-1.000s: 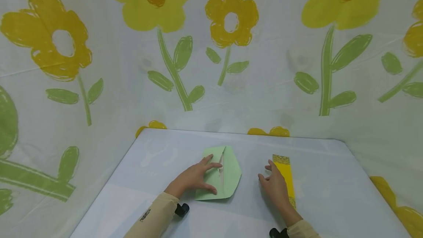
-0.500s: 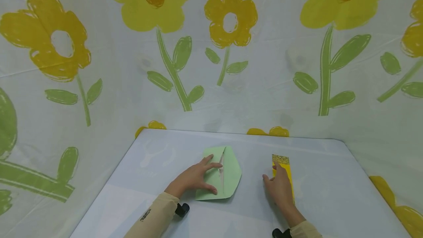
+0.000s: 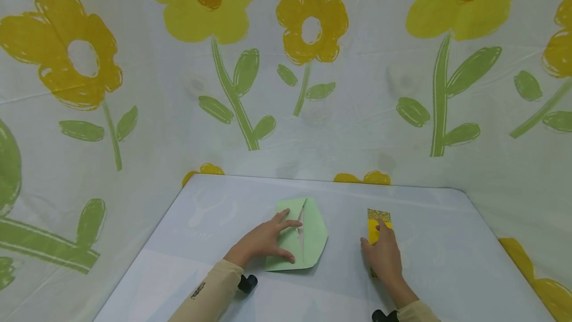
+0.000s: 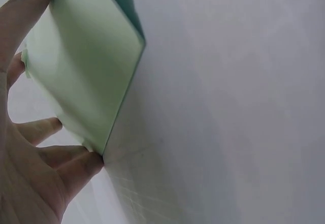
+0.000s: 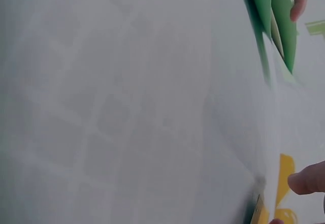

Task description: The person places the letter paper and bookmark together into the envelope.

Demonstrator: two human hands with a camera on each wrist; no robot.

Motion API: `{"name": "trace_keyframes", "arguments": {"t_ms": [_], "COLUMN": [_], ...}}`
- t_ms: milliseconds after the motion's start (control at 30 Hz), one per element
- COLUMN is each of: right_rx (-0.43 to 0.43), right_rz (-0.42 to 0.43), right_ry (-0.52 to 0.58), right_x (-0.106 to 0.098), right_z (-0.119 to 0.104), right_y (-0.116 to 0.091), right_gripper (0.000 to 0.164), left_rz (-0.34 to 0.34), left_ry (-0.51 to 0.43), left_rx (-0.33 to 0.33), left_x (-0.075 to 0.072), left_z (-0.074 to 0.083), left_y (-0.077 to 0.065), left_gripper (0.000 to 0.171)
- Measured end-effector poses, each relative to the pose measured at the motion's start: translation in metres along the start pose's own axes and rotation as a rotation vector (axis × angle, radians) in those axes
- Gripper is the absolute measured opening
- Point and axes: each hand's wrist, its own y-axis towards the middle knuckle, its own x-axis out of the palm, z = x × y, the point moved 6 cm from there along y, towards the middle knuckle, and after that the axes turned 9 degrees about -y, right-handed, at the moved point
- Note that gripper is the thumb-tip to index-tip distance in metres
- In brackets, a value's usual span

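A light green paper envelope (image 3: 315,235) lies on the table, its flap side pointing right and a gap along its middle showing something whitish inside. Spread across its left half, my left hand (image 3: 268,237) rests with the fingers apart. The left wrist view has the fingertips along the edges of the envelope (image 4: 91,61). My right hand (image 3: 385,257) is over a narrow yellow strip (image 3: 373,232) with a gold speckled band at its far end, covering much of it. Its thumb (image 5: 310,180) stands off to the strip's left, held away from the forefinger.
The white table (image 3: 438,242) runs back to a white cloth (image 3: 357,128) printed with yellow flowers, which also hangs at both sides. Each wrist carries a small black camera, such as the left one (image 3: 248,283).
My right hand has moved right, from beside the yellow strip to over it. The left hand stays on the envelope, and both have barely shifted.
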Motion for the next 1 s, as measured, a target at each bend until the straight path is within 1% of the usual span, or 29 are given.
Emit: {"name": "trace_keyframes", "arguments": {"t_ms": [167,367,467,633,800,1000], "right_rx": [-0.002,-0.003,0.0,0.002,0.005,0.034], "right_rz": [0.011,0.064,0.073,0.057,0.044,0.014], "right_ry": [-0.017,-0.059,-0.077,-0.103,-0.103,-0.107], "right_x": [-0.003,-0.007,-0.008,-0.009,-0.011,-0.011], "right_z": [0.003,0.008,0.012,0.016,0.018,0.02], "right_y": [0.0,-0.002,-0.001,0.0,0.0,-0.002], "right_gripper": [0.077,0.079,0.08,0.082,0.084,0.089], "left_rz": [-0.003,-0.007,-0.007,-0.009,-0.011,-0.012], "left_ry": [-0.009,-0.01,-0.006,-0.002,0.007,0.01], "left_rx": [0.0,0.011,0.016,0.017,0.009,0.009], "left_x": [0.0,0.0,0.001,0.001,0.001,0.002], "left_z": [0.001,0.002,0.003,0.005,0.006,0.006], "left_y": [0.0,0.0,0.001,0.002,0.004,0.005], "left_gripper": [0.094,0.095,0.094,0.095,0.095,0.095]}}
